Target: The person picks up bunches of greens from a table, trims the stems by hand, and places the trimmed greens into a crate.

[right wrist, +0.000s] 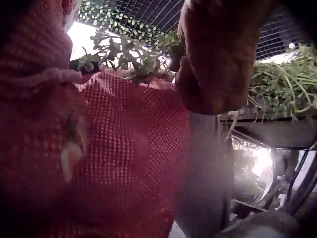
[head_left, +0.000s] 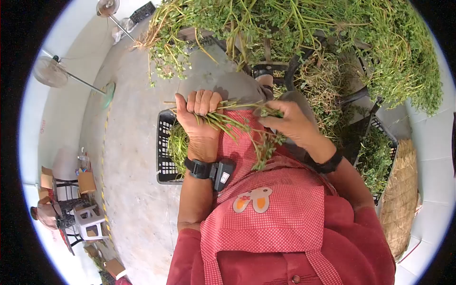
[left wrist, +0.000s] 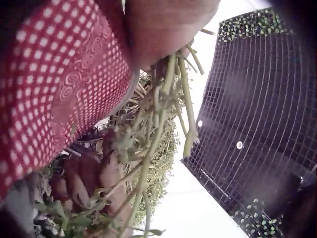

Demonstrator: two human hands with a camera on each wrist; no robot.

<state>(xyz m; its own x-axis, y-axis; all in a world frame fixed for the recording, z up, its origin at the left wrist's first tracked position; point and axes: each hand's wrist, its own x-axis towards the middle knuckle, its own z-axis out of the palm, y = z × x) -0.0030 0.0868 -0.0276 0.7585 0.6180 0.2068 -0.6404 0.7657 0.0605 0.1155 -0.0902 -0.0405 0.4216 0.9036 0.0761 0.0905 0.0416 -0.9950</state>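
Observation:
My left hand [head_left: 202, 116] grips a small bunch of green leafy stems [head_left: 228, 124] over the lap of a red checked apron [head_left: 237, 185]. The cut ends poke out past its fingers, and in the left wrist view thick stems [left wrist: 161, 119] hang below the hand. Across from it, my right hand [head_left: 292, 123] pinches a leafy piece [head_left: 271, 112] between thumb and fingers. Curled fingers of the right hand [right wrist: 215, 64] show in the right wrist view, with leaves [right wrist: 129, 54] beside them. More leafy tips droop onto the apron between both hands.
A large heap of leafy plants [head_left: 304, 19] covers the table ahead. Below my left forearm stands a black crate [head_left: 164, 152] holding stems. Another crate [head_left: 389, 137] with greens and a straw mat [head_left: 399, 190] are at right. Discarded stems [head_left: 327, 90] lie under the table.

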